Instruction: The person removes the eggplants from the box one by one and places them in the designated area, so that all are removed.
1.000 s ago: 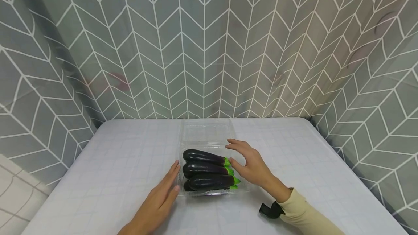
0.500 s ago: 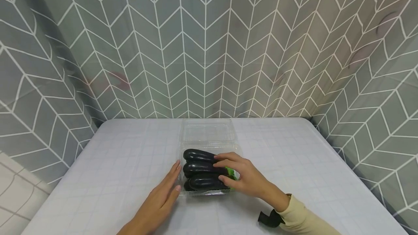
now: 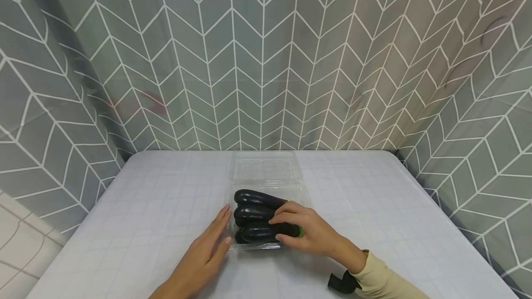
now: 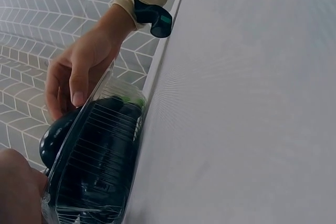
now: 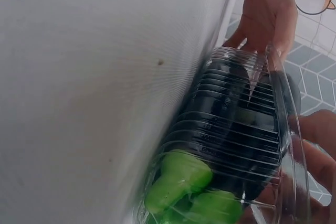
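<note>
Several dark eggplants with green caps lie crosswise in a hinged clear plastic container. My right hand grips the front upper eggplant near its cap, thumb on the near side and fingers over the far side. That hand hides most of the other caps. Behind it lie the middle eggplant and the back eggplant. My left hand rests with straight fingers against the container's left side. The left wrist view shows the gripped eggplant rising above the rim.
The container's clear lid lies folded back toward the far table edge. A white cloth covers the table. Grey patterned curtains stand behind and at both sides. A black strap hangs from the right wrist.
My right hand has moved left and down from beside the eggplant caps, over the eggplants, and closed round the front upper one. My left hand has stayed at the container's side.
</note>
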The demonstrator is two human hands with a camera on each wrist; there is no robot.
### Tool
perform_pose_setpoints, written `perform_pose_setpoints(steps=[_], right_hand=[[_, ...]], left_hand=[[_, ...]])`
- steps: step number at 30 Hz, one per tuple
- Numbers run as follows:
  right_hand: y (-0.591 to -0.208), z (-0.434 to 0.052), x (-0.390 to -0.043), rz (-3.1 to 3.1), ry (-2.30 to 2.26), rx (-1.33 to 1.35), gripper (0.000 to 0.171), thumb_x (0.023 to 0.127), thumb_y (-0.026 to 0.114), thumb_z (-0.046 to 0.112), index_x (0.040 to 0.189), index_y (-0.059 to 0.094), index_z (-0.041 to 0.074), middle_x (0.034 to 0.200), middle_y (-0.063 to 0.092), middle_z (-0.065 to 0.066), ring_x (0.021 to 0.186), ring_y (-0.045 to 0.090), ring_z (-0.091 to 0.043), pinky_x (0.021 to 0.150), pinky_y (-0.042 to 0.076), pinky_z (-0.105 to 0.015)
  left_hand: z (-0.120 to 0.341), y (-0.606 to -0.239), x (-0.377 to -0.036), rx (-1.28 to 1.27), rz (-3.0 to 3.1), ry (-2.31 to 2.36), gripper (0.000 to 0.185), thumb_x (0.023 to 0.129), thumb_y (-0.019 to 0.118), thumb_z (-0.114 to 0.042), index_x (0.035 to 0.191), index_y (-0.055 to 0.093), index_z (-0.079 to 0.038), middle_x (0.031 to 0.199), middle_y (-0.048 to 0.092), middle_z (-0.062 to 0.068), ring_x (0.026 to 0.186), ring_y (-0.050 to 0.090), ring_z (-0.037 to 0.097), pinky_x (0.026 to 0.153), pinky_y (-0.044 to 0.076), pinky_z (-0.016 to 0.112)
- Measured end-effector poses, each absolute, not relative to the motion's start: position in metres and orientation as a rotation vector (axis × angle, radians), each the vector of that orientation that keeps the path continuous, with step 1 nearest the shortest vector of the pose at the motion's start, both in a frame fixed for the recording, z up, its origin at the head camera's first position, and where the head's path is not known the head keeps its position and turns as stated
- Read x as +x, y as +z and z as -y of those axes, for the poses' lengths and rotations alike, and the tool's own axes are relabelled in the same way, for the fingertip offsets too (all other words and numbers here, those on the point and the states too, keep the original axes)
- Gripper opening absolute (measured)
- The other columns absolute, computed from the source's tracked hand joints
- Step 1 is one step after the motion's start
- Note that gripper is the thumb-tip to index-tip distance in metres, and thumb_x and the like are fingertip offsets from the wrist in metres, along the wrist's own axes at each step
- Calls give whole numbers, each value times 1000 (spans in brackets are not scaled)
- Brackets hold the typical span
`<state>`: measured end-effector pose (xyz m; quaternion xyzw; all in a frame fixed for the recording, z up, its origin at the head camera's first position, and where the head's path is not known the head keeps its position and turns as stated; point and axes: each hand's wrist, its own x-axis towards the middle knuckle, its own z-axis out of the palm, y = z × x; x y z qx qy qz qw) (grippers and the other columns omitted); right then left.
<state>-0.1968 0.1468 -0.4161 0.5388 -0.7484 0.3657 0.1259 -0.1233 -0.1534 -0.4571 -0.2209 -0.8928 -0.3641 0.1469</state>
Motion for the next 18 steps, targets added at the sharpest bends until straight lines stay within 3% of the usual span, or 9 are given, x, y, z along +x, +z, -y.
perform_pose_setpoints(steps=[6, 18], right_hand=[[-415, -147, -197, 2196, 1044, 1580, 39, 89, 81, 5, 126, 70, 11, 121, 65, -2, 109, 64, -17, 92, 57, -31], [-415, -149, -196, 2297, 1034, 1553, 36, 91, 82, 12, 125, 71, 12, 121, 64, 2, 110, 63, -12, 90, 56, -29]], left_hand=[[153, -458, -124, -648, 2551, -1044, 60, 107, 61, -18, 161, 38, -7, 170, 27, 4, 151, 30, 23, 118, 13, 15], [153, -461, -124, -662, 2561, -1070, 64, 108, 58, -18, 165, 30, -12, 171, 19, -1, 153, 26, 23, 118, 11, 14]])
